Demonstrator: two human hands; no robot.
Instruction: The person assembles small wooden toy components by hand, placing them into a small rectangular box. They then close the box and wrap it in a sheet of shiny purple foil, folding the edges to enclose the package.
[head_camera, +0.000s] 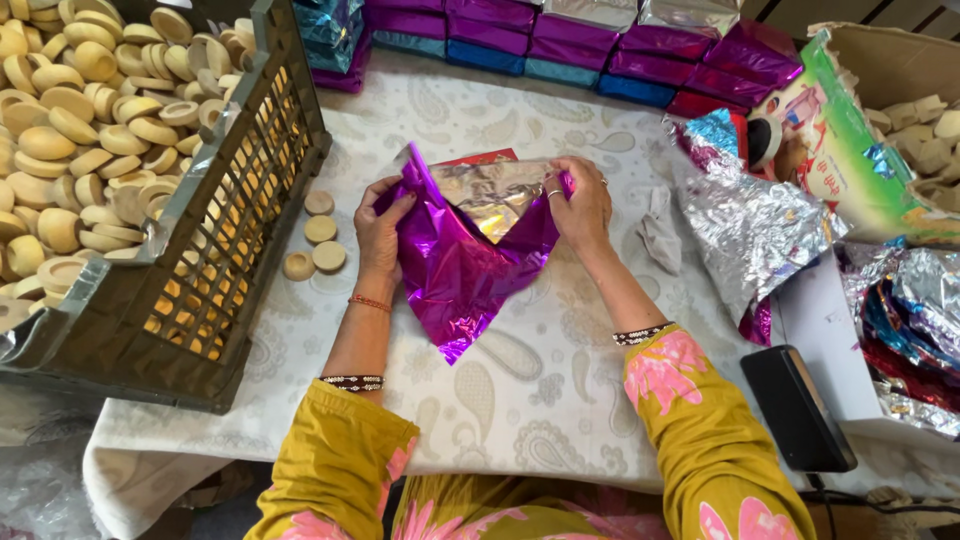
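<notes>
A sheet of shiny magenta foil (462, 275) lies on the white patterned tablecloth (540, 380), partly folded over something flat, with its silver underside (495, 195) showing at the top. My left hand (378, 228) grips the foil's left edge. My right hand (582, 205), wearing rings, pinches the foil's upper right corner. A red edge (478, 157) peeks out behind the foil.
A dark plastic crate (235, 215) full of round tan discs stands at the left; three loose discs (318, 245) lie beside it. Wrapped magenta and blue packets (560, 40) are stacked at the back. Crumpled foil sheets (755, 225), a cardboard box (880, 90) and a black device (796, 405) sit right.
</notes>
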